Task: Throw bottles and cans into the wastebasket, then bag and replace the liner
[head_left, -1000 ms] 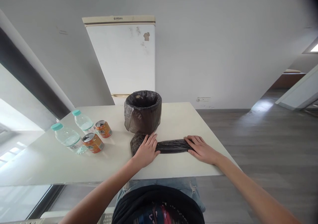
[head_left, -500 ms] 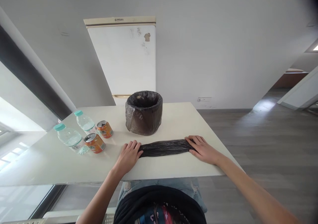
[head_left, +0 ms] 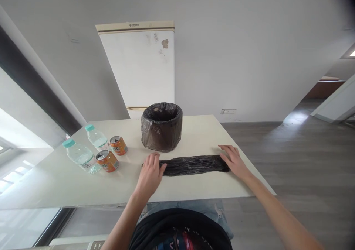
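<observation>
A long, narrow strip of black plastic bag (head_left: 194, 164) lies flat across the white table (head_left: 69, 183), stretched from left to right. My left hand (head_left: 150, 174) lies flat with fingers extended on the strip's left end. My right hand (head_left: 235, 160) lies flat, fingers apart, on its right end near the table's right edge. Just behind the strip stands a small round bin lined with a dark bag (head_left: 162, 126).
Two clear water bottles with teal caps (head_left: 79, 154) (head_left: 95, 137) and two orange drink cans (head_left: 107, 160) (head_left: 118, 145) stand at the table's left. A white fridge (head_left: 141, 65) stands against the wall behind. Grey wood floor lies to the right.
The folded left part of the bag has been pulled out straight into one long strip. My left hand slid left along it and my right hand shifted right toward the table edge.
</observation>
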The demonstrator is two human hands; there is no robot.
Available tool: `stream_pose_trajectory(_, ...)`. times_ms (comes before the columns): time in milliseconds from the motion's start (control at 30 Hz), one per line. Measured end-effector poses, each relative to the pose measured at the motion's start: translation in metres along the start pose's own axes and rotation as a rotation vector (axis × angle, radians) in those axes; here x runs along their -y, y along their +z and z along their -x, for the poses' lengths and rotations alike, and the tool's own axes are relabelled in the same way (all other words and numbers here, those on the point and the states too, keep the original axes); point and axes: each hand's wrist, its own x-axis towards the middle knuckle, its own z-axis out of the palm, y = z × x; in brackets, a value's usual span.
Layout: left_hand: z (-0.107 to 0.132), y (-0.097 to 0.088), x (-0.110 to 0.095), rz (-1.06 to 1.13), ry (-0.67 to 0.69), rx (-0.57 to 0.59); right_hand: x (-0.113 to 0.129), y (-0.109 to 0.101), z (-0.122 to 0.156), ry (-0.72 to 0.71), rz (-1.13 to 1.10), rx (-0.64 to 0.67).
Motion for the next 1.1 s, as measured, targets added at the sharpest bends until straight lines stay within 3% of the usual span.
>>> stream_pose_trajectory(100, -0.018, 0.02, -0.049, 0.037, 0.164, 0.041, 0.003, 0.008, -0.003, 0.277, 0.013, -0.095)
stream_pose_trajectory(167, -0.03, 0.039, -0.082, 0.041, 0.31, 0.07, 0.017, 0.013, -0.001, 0.309, 0.09, -0.182)
stream_pose_trajectory(267, -0.049, 0.067, -0.12, 0.029, 0.448, 0.091, 0.049, 0.018, 0.003, 0.01, 0.168, -0.288)
stream_pose_trajectory(333, -0.061, 0.083, -0.135, -0.002, 0.479, 0.116, 0.065, 0.02, 0.003, -0.212, 0.188, -0.172)
stream_pose_trajectory(400, -0.071, 0.095, -0.144, -0.04, 0.479, 0.155, 0.069, 0.023, -0.001, -0.313, 0.23, -0.029)
stream_pose_trajectory(567, -0.085, 0.117, -0.149, -0.064, 0.47, 0.268, 0.045, 0.032, -0.014, -0.346, 0.303, 0.155)
stream_pose_trajectory(733, -0.083, 0.128, -0.146, -0.016, 0.406, 0.344, 0.039, 0.036, -0.016, -0.221, 0.314, 0.308)
stream_pose_trajectory(900, -0.076, 0.129, -0.13, 0.048, 0.415, 0.32, 0.042, 0.039, -0.012, -0.225, 0.347, 0.287)
stream_pose_trajectory(1100, -0.059, 0.112, -0.088, 0.026, 0.37, 0.296, 0.031, 0.045, -0.012, -0.263, 0.348, 0.243)
